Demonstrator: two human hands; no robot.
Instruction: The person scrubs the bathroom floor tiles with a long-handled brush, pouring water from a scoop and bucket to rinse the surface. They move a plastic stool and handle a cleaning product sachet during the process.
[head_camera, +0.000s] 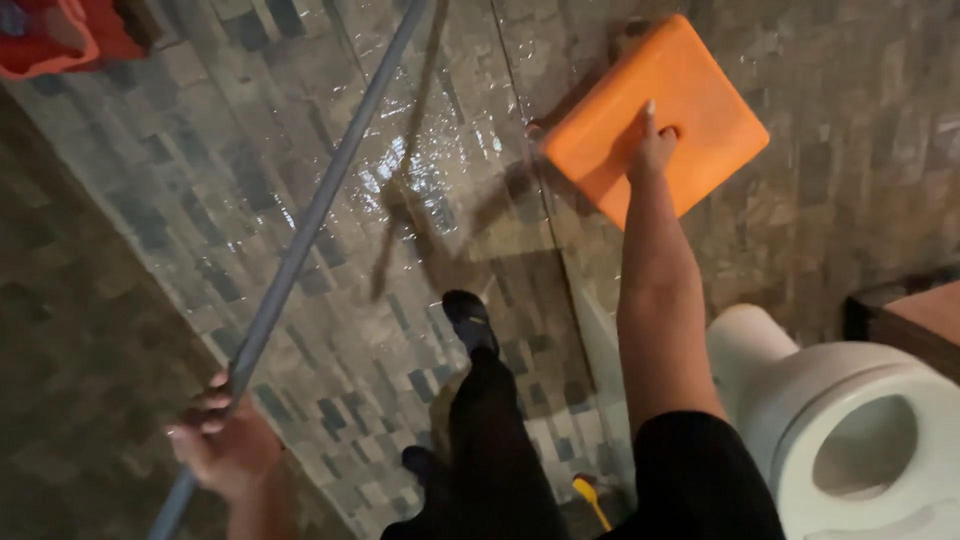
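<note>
Right hand (652, 143) clamped on near edge of orange stool (655, 118), far right over wet tiled floor (420, 180). We judge stool rigid plastic, light, slick if wet; edge hold suits. Left hand (222, 445) wrapped round grey pole (320, 205), near left; stiff, light, we judge.

The floor (420, 170) is small stone-like tiles in grey and blue, wet and glistening in the middle, duller at the sides. The pole (320, 210) looks like smooth grey metal, faintly shiny. The stool (620, 130) is matt orange plastic, smooth-topped. The toilet (800, 400) is glossy white ceramic. Trousers (500, 440) are matt black cloth.
</note>
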